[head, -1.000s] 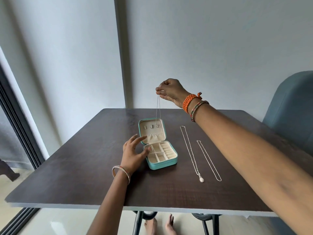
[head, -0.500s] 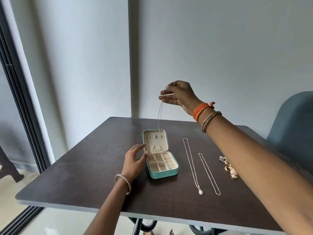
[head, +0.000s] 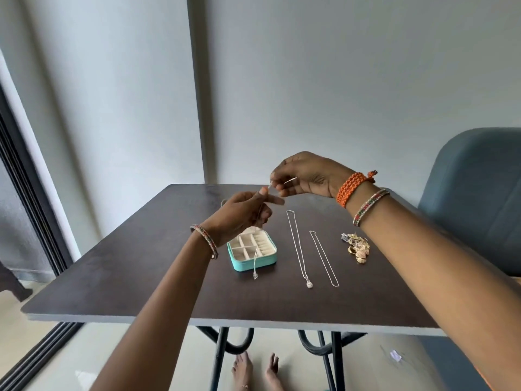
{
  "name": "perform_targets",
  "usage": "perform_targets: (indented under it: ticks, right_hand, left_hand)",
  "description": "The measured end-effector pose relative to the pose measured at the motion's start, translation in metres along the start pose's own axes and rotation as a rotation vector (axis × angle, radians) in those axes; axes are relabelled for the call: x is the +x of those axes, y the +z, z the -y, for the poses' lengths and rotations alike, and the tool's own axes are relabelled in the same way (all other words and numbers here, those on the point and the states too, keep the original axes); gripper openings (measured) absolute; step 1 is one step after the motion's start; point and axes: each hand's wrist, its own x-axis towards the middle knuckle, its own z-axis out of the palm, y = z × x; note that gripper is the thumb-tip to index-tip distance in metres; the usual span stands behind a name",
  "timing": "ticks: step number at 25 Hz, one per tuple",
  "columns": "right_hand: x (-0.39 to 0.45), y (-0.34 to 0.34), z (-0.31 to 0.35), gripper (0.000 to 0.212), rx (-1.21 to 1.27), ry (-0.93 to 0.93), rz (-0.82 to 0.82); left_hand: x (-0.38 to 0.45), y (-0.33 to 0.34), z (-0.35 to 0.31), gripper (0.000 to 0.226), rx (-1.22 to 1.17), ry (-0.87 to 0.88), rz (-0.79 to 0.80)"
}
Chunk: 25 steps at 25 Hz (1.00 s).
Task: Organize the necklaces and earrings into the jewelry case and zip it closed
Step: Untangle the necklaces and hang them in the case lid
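A dark brown wooden table with a pale edge stands in front of a plain grey wall. Black bent metal legs hold it up over a shiny pale floor. A dark sliding door frame runs down the left side, and a blue padded chair sits at the right. Two bare feet show under the table.

The small teal jewelry case lies open on the table, with cream boxes inside. The left arm hides its lid. Beside the case, a long thin silver chain with a round pendant lies straight. Next to that lies a shorter thin silver chain. A little pile of gold and silver earrings sits further right.

Both hands are up above the table, close together. The left hand and the right hand each pinch a fine silver necklace. Its loose end hangs down in front of the case.
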Motion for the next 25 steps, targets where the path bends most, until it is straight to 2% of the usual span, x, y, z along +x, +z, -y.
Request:
perform_targets:
  ticks: [3,7,12,14,17,19,23,25]
  right_hand:
    - [-0.014,-0.015,-0.022,0.012,0.107,0.03,-0.164]
    - [-0.031,-0.023,-0.068,0.006,-0.014,0.143,-0.241]
    - [-0.046,-0.025,-0.102,0.011,-0.066,0.175,-0.267]
    - [-0.051,-0.022,-0.107,0.016,-0.095,0.15,-0.298]
    - [-0.057,-0.022,-0.11,0.019,-0.153,0.076,-0.33]
    - [-0.061,-0.021,-0.111,0.023,-0.255,0.036,-0.327]
    - [-0.066,-0.015,-0.111,0.032,-0.663,-0.054,-0.365]
    - [-0.071,-0.012,-0.11,0.034,-0.79,-0.084,-0.36]
  left_hand:
    - [-0.005,-0.012,0.027,0.036,0.015,-0.101,0.042]
    - [-0.01,-0.043,0.051,0.029,0.114,-0.165,-0.114]
    - [0.004,-0.066,0.04,0.029,0.645,-0.09,-0.186]
    - [0.012,-0.068,0.035,0.029,0.741,-0.057,-0.204]
    - [0.019,-0.071,0.034,0.029,0.74,-0.018,-0.254]
    - [0.022,-0.071,0.039,0.029,0.731,-0.013,-0.285]
    - [0.032,-0.064,0.05,0.025,0.84,0.021,-0.368]
    - [0.037,-0.062,0.051,0.023,0.891,0.044,-0.372]
